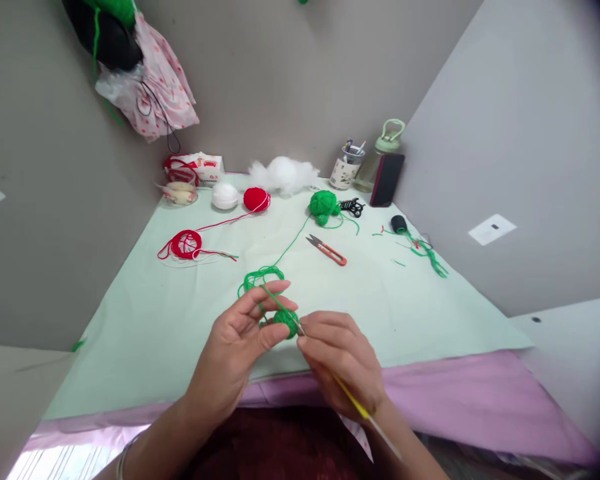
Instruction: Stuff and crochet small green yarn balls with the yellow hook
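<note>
Between thumb and fingers, my left hand (247, 330) holds a small green crocheted piece (285, 323) above the table's near edge. Green yarn (263, 275) runs over the left fingers and lies in loose loops just beyond them. My right hand (343, 357) grips a crochet hook (353, 398) with a yellow handle, its metal tip touching the right side of the green piece. From the loops the strand leads back to a green yarn ball (323, 203). Whether a loop sits on the hook is too small to tell.
Orange thread snips (327, 251) lie mid-table. Behind are red yarn (187, 245), a red ball (257, 199), a white ball (225, 196), white stuffing (285, 175), a pen cup (347, 167), a bottle (380, 157) and a phone (387, 180). Green scraps (433, 259) lie right.
</note>
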`<move>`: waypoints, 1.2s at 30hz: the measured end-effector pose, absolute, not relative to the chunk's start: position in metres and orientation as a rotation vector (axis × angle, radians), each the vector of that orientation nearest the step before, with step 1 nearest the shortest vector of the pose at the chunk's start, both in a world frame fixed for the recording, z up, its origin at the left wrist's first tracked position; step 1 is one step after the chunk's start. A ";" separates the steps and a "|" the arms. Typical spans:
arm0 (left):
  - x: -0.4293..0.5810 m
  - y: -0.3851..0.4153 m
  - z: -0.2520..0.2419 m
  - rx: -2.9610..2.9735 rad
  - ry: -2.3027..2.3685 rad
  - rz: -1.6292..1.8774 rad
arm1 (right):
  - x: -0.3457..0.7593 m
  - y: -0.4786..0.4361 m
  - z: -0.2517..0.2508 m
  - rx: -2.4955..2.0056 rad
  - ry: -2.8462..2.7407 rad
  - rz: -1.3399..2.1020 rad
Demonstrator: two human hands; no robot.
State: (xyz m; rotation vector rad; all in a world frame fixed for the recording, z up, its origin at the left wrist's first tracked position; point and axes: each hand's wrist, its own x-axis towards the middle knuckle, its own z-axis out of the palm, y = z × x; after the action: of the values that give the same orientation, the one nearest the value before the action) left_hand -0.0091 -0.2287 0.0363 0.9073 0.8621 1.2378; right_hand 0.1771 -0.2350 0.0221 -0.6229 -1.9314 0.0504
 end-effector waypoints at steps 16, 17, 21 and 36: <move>0.005 -0.242 0.020 1.211 0.988 1.460 | 0.152 -0.236 -0.005 -0.744 -1.811 -0.428; 0.005 -0.240 0.020 1.134 0.964 1.447 | 0.151 -0.235 -0.004 -0.732 -1.777 -0.349; -0.001 -0.235 0.017 1.102 0.958 1.495 | 0.155 -0.232 0.007 -0.687 -1.706 0.250; -0.010 -0.235 0.014 1.544 1.097 1.531 | 0.153 -0.226 0.009 -0.687 -1.218 1.128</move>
State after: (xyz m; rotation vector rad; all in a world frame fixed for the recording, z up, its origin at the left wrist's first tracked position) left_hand -0.0103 -0.2350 0.0138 1.5439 1.0969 1.5307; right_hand 0.1535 -0.2260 0.0094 -0.6866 -1.2176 1.1279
